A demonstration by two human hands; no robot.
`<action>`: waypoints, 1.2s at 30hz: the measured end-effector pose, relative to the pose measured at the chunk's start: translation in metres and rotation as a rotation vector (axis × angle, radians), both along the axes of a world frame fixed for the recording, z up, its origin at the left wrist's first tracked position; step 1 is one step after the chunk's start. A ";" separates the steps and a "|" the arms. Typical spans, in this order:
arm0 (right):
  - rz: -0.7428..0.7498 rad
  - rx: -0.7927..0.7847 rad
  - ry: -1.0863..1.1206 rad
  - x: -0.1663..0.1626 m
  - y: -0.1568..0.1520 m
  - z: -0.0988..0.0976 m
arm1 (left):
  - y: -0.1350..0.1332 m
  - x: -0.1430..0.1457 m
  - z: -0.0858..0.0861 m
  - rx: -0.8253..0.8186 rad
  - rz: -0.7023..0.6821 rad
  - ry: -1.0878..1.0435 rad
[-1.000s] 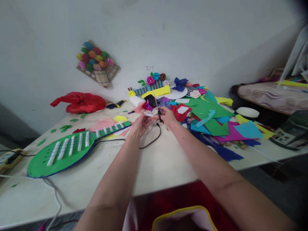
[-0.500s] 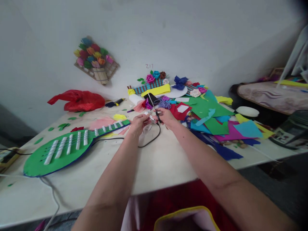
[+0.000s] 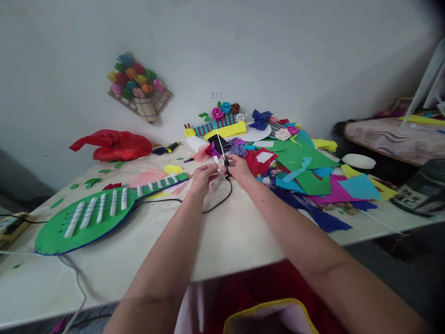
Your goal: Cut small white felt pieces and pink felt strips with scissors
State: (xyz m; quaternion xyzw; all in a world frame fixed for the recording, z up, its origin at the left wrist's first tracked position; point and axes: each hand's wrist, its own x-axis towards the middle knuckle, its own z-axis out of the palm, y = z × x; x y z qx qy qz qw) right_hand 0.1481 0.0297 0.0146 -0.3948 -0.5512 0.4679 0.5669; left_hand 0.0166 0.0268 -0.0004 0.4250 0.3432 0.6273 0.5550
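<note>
Near the middle of the table, my right hand is closed around the black handles of a pair of scissors. The blades point up and away from me. Just left of them, my left hand pinches a small white paper piece between thumb and fingertips; its lower part is hidden by the fingers. To the left lies a green guitar-shaped cutout with white rolled strips and strings across it. A black cord curves on the table below my hands.
Coloured paper sheets are heaped on the right, with a glass jar beyond them. At the back left lie a red plastic bag and a black-and-yellow tool. Paper flowers stand against the wall.
The scissors have turned more upright and moved slightly right. The white paper piece now stands up above my left fingers instead of lying tilted between the hands.
</note>
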 end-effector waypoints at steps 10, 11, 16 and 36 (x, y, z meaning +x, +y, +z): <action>0.224 -0.023 -0.212 0.008 -0.007 0.003 | 0.006 -0.012 0.003 -0.038 0.109 -0.158; 0.255 -0.025 -0.234 0.009 -0.008 0.004 | 0.006 -0.013 0.002 -0.037 0.113 -0.163; 0.366 -0.062 -0.306 0.011 -0.014 0.006 | 0.007 -0.014 0.002 -0.037 0.121 -0.180; 0.426 -0.106 -0.398 0.011 -0.015 0.006 | 0.003 -0.014 0.003 0.038 0.102 -0.163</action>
